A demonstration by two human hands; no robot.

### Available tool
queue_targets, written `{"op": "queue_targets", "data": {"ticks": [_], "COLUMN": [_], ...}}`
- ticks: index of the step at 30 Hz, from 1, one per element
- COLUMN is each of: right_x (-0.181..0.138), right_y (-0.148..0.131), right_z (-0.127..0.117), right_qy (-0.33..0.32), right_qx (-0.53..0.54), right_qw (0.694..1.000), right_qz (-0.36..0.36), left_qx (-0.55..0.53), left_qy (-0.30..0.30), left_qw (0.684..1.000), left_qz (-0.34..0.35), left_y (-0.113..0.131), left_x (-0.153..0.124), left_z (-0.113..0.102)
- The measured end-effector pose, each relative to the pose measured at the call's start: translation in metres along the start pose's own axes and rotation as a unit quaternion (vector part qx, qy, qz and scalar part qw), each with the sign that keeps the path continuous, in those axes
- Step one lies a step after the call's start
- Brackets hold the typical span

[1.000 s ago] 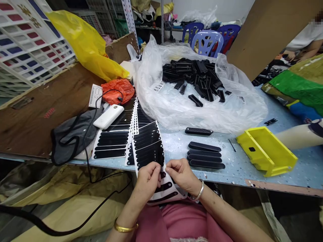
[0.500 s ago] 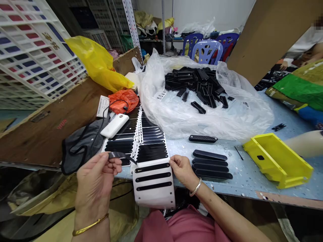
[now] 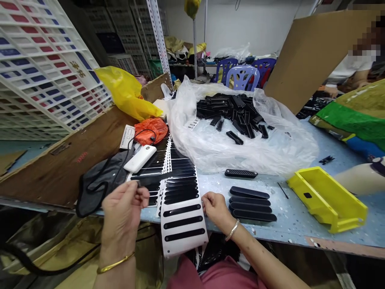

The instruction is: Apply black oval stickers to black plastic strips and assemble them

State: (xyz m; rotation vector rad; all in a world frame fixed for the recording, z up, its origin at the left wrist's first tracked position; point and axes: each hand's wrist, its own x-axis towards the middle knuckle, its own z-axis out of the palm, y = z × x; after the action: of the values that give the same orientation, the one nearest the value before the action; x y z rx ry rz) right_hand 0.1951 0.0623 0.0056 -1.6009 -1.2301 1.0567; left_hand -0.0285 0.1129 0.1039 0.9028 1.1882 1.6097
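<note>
Hands at sticker sheet [image 3: 183, 216], 4 black strips [image 3: 252, 204] beside, perhaps touching.

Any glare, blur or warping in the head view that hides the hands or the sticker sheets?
Head view: wide-angle bowing bends the crate stack and table edge; glare streaks the far sticker sheets; left hand and its black strip are slightly soft; right hand reads sharp; a person's face is pixelated.

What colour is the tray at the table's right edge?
Bright yellow tray, shown best in the head view.
</note>
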Motion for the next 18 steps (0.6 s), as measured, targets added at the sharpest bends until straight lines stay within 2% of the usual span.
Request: {"op": "queue_targets", "data": {"ticks": [4, 7, 11, 13, 14, 16, 18], "right_x": [-0.014, -0.026, -0.031, -0.028, -0.025, -0.021, -0.020], "right_y": [0.002, -0.005, -0.033, -0.050, -0.057, -0.067, -0.070], "right_z": [-0.010, -0.024, -0.059, -0.079, -0.088, -0.103, -0.112], "right_qy": [-0.009, 0.001, 0.096, 0.147, 0.145, 0.059, -0.097], "right_qx": [-0.028, -0.069, -0.119, -0.121, -0.115, -0.075, 0.005], "right_qw": [0.999, 0.995, 0.965, 0.953, 0.956, 0.983, 0.994], "right_qz": [-0.013, -0.076, -0.213, -0.237, -0.225, -0.156, -0.044], "left_qx": [0.024, 0.028, 0.033, 0.042, 0.048, 0.064, 0.095], "left_qy": [-0.081, -0.162, -0.205, -0.228, -0.244, -0.279, -0.319], "left_qw": [0.992, 0.973, 0.962, 0.958, 0.954, 0.945, 0.934], "left_qz": [-0.096, -0.164, -0.176, -0.168, -0.166, -0.158, -0.129], "left_y": [-0.036, -0.057, -0.061, -0.056, -0.053, -0.049, -0.046], "left_x": [-0.018, -0.028, -0.035, -0.037, -0.039, -0.042, -0.046], "left_z": [0.015, 0.026, 0.034, 0.039, 0.041, 0.048, 0.056]}}
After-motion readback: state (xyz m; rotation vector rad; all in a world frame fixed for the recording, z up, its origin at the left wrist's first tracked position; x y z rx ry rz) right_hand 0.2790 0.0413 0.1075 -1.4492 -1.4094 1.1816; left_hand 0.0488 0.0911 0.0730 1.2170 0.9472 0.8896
